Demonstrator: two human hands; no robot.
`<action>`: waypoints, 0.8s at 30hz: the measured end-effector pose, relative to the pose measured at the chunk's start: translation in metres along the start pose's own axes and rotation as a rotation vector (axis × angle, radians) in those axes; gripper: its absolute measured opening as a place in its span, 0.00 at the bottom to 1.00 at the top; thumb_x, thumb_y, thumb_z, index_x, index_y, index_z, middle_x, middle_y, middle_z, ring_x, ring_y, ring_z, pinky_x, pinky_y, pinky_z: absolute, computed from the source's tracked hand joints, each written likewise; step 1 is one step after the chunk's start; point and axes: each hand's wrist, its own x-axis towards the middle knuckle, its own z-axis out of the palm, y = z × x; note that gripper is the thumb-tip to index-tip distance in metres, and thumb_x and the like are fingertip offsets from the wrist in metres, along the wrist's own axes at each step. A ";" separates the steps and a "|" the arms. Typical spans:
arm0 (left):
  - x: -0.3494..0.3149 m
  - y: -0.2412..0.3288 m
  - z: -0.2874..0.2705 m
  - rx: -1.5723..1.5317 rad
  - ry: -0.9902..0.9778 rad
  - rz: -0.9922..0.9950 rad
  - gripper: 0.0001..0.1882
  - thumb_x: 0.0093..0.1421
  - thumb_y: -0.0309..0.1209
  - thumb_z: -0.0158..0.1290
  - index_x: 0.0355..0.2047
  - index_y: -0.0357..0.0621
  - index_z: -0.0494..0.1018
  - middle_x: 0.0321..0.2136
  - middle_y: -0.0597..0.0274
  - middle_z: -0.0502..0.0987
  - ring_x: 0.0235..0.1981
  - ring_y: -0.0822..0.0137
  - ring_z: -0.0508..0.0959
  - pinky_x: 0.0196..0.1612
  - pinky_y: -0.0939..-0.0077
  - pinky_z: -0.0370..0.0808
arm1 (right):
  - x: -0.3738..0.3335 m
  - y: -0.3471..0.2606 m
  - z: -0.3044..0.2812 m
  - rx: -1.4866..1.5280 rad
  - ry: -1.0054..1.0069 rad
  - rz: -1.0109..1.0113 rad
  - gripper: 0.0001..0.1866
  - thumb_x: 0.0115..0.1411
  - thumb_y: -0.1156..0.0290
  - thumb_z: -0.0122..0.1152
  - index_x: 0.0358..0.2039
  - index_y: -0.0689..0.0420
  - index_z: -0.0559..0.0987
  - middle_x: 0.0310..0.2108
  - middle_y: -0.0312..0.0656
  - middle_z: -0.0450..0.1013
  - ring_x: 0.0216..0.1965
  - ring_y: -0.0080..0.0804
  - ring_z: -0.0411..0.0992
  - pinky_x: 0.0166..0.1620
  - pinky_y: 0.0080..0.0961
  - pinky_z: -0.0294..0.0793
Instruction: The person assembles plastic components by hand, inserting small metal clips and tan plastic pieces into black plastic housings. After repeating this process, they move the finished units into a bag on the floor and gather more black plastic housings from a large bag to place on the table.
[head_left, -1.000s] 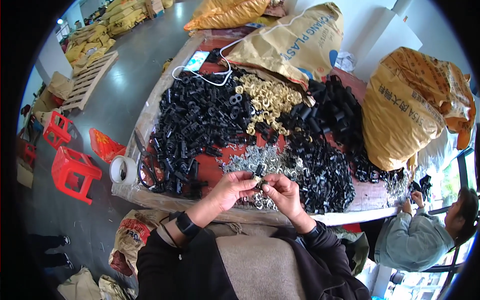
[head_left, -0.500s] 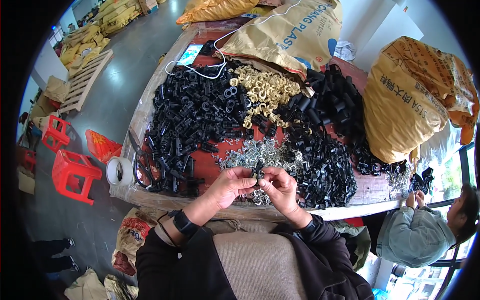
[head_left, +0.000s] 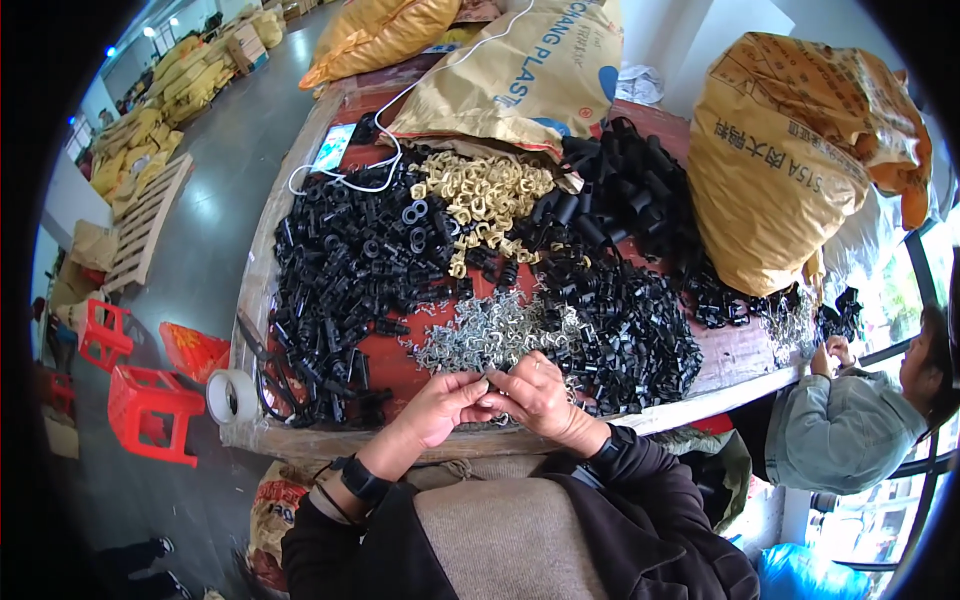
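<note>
Above the table's near edge, my left hand (head_left: 443, 410) and my right hand (head_left: 540, 400) meet, thumbs and fingertips pinched together. Whatever small thing is between them is hidden by the fingers. Just beyond them lies a pile of small silver metal clips (head_left: 490, 328). Left of it spreads a heap of black plastic fittings (head_left: 350, 250), and to the right a heap of small flat black pieces (head_left: 640, 340). Farther back sit brass-coloured U-shaped parts (head_left: 485, 190), with black tube-like pieces (head_left: 640, 190) beside them.
Scissors (head_left: 262, 350) and a tape roll (head_left: 231, 397) lie at the table's left edge. A phone (head_left: 333, 147) with a white cable (head_left: 398, 135) sits at the back. Large yellow sacks (head_left: 790, 170) stand around. Red stools (head_left: 152, 412) are on the left floor; a co-worker (head_left: 840, 420) is at right.
My right hand has turned over and closed in against the left fingertips. The small black part seen between the fingers before is now hidden. The whole view has shifted slightly.
</note>
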 end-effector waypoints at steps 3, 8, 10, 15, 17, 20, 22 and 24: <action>0.003 0.003 0.000 0.002 -0.011 0.007 0.12 0.57 0.32 0.44 0.36 0.36 0.68 0.28 0.59 0.73 0.27 0.71 0.75 0.32 0.80 0.74 | -0.002 0.004 -0.006 0.059 -0.018 0.038 0.16 0.40 0.68 0.63 0.31 0.60 0.74 0.17 0.36 0.63 0.19 0.30 0.63 0.24 0.25 0.63; 0.011 0.003 -0.024 0.080 0.008 0.092 0.11 0.57 0.31 0.44 0.36 0.35 0.68 0.26 0.59 0.73 0.26 0.71 0.74 0.29 0.82 0.73 | 0.004 0.050 -0.029 -0.100 0.031 0.076 0.10 0.41 0.74 0.61 0.27 0.58 0.74 0.17 0.38 0.65 0.20 0.33 0.65 0.24 0.27 0.65; 0.013 0.002 -0.030 0.062 0.088 0.095 0.10 0.57 0.29 0.44 0.35 0.35 0.68 0.26 0.60 0.73 0.25 0.72 0.74 0.26 0.84 0.72 | 0.010 0.092 -0.048 -0.293 0.014 0.162 0.08 0.42 0.77 0.58 0.26 0.57 0.74 0.18 0.40 0.68 0.22 0.37 0.67 0.25 0.29 0.67; 0.020 0.003 -0.034 0.032 0.110 0.137 0.10 0.56 0.28 0.45 0.35 0.33 0.67 0.27 0.56 0.73 0.26 0.69 0.74 0.31 0.81 0.73 | 0.015 0.216 -0.093 -0.617 0.010 0.475 0.14 0.42 0.77 0.52 0.34 0.56 0.72 0.31 0.43 0.70 0.33 0.41 0.68 0.33 0.33 0.69; 0.020 0.003 -0.032 -0.016 0.146 0.098 0.10 0.56 0.27 0.45 0.35 0.33 0.67 0.28 0.54 0.73 0.27 0.68 0.75 0.31 0.81 0.73 | -0.012 0.255 -0.083 -0.693 -0.058 0.518 0.16 0.42 0.77 0.53 0.35 0.55 0.71 0.33 0.43 0.69 0.35 0.41 0.67 0.35 0.33 0.69; 0.021 0.008 -0.041 -0.051 0.168 0.105 0.10 0.56 0.26 0.45 0.36 0.33 0.67 0.30 0.53 0.73 0.28 0.67 0.75 0.32 0.80 0.74 | -0.013 0.278 -0.073 -0.758 -0.164 0.588 0.18 0.41 0.76 0.53 0.38 0.55 0.70 0.35 0.42 0.67 0.36 0.42 0.67 0.36 0.34 0.69; 0.019 0.004 -0.042 -0.101 0.152 0.091 0.10 0.56 0.25 0.44 0.36 0.33 0.66 0.31 0.52 0.73 0.29 0.65 0.75 0.32 0.80 0.74 | -0.017 0.277 -0.075 -0.772 -0.246 0.674 0.20 0.41 0.74 0.54 0.39 0.55 0.69 0.35 0.41 0.67 0.36 0.43 0.67 0.36 0.34 0.69; 0.016 0.001 -0.038 -0.102 0.172 0.093 0.10 0.56 0.25 0.44 0.37 0.34 0.66 0.31 0.52 0.73 0.29 0.65 0.75 0.32 0.80 0.74 | -0.017 0.270 -0.080 -0.768 -0.281 0.724 0.19 0.41 0.73 0.55 0.37 0.55 0.69 0.33 0.41 0.67 0.36 0.43 0.67 0.36 0.34 0.69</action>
